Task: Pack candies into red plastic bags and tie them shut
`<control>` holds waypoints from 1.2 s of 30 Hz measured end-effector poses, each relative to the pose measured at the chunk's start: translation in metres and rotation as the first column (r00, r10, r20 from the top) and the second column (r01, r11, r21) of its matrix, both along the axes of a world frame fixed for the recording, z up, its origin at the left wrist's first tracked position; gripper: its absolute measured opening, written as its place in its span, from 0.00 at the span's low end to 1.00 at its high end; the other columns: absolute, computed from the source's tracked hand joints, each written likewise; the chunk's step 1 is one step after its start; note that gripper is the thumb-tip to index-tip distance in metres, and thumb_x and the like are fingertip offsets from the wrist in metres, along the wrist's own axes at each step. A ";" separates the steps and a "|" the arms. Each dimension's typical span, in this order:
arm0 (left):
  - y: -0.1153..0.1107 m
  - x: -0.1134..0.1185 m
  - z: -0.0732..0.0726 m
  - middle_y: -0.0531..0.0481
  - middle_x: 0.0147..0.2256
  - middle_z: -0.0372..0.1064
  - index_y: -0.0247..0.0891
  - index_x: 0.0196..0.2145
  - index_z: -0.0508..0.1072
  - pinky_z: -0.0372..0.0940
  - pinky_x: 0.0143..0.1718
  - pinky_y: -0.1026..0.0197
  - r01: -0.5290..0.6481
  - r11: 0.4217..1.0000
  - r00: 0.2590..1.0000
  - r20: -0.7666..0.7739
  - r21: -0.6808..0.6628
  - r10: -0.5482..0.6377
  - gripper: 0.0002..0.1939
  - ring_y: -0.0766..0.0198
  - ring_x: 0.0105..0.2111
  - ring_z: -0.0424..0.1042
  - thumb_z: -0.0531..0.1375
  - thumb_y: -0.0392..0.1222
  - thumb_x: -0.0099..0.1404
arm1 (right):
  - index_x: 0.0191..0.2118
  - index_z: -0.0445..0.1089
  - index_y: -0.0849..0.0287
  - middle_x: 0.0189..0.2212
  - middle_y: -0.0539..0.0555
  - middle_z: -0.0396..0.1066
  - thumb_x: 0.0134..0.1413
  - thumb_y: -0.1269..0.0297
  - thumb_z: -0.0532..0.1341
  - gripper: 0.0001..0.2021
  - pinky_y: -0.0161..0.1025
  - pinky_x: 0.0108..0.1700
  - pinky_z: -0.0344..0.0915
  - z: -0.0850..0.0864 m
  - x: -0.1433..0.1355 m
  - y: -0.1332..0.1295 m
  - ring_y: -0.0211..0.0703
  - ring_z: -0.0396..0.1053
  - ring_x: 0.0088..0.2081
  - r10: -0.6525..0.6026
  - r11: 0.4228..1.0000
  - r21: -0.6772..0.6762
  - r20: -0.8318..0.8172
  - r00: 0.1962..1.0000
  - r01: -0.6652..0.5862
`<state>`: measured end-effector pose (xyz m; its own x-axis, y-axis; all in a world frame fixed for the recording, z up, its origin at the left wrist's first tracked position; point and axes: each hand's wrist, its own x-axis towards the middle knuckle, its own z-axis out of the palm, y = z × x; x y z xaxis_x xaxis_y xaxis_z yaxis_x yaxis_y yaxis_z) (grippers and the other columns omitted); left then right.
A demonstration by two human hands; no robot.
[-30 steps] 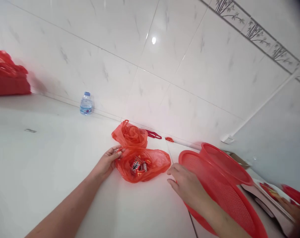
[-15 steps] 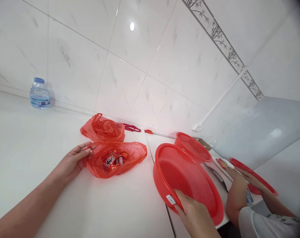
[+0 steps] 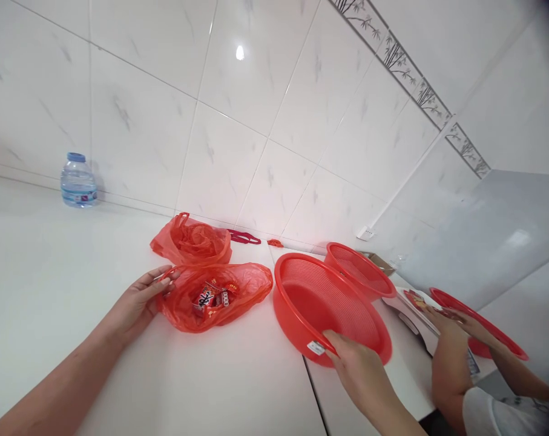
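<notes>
My left hand [image 3: 140, 301] pinches the left edge of an open red plastic bag [image 3: 247, 290] on the white table. Inside the bag lie several small red snack packets [image 3: 213, 298]. My right hand [image 3: 362, 366] grips the near rim of a large red plastic basket [image 3: 296, 327], thumb over the rim beside a white label. The basket stands to the right of the bag, slightly tilted, with nothing visible in it. Whether its base touches the table I cannot tell. Behind the open bag sits another red plastic bag [image 3: 190, 240], crumpled, its contents hidden.
A water bottle [image 3: 78, 181] stands by the tiled wall at left. Another red basket [image 3: 360, 270] is behind mine. At right, a co-worker's hands [image 3: 453, 324] are over a white scale-like device [image 3: 408, 321], near a further red basket [image 3: 519, 351]. A table seam [image 3: 317, 396] runs below my basket.
My right hand has shifted the basket a little left and away from me, and its rim lies flatter. My left hand keeps its hold on the bag. The view has shifted slightly.
</notes>
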<state>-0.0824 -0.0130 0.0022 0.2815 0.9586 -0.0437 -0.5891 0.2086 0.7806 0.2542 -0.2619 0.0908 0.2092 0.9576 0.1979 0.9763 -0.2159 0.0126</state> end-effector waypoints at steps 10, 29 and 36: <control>0.002 0.001 0.001 0.48 0.45 0.71 0.42 0.44 0.72 0.72 0.34 0.65 0.008 1.000 1.000 -0.022 -0.004 -0.008 0.21 0.66 0.34 0.74 0.66 0.34 0.52 | 0.46 0.65 0.55 0.28 0.51 0.71 0.58 0.72 0.50 0.14 0.33 0.26 0.53 -0.008 0.016 0.127 0.40 0.68 0.29 -0.048 0.997 0.074 0.208 0.977 0.034; -0.011 0.005 0.009 0.51 0.32 0.67 0.41 0.48 0.66 0.63 0.27 0.65 -0.226 0.935 0.788 -0.513 0.273 0.340 0.27 0.65 0.28 0.68 0.65 0.49 0.51 | 0.49 0.60 0.60 0.41 0.59 0.70 0.53 0.51 0.54 0.22 0.43 0.40 0.63 -0.089 -0.050 0.178 0.50 0.68 0.41 0.028 0.947 0.258 -0.663 0.748 0.193; -0.024 0.011 0.043 0.50 0.29 0.69 0.36 0.42 0.68 0.64 0.27 0.63 -0.149 0.965 0.793 -0.556 0.218 0.248 0.21 0.65 0.26 0.68 0.62 0.49 0.52 | 0.32 0.66 0.57 0.24 0.50 0.69 0.41 0.60 0.62 0.10 0.35 0.24 0.60 -0.066 -0.023 0.183 0.39 0.65 0.23 0.148 0.962 0.218 -0.924 0.351 0.167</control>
<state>-0.0716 -0.0368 0.0449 0.0548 0.9984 0.0171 -0.0377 -0.0151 0.9992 0.2310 -0.0787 0.0249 0.4153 0.9064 0.0772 0.3188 -0.0656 -0.9455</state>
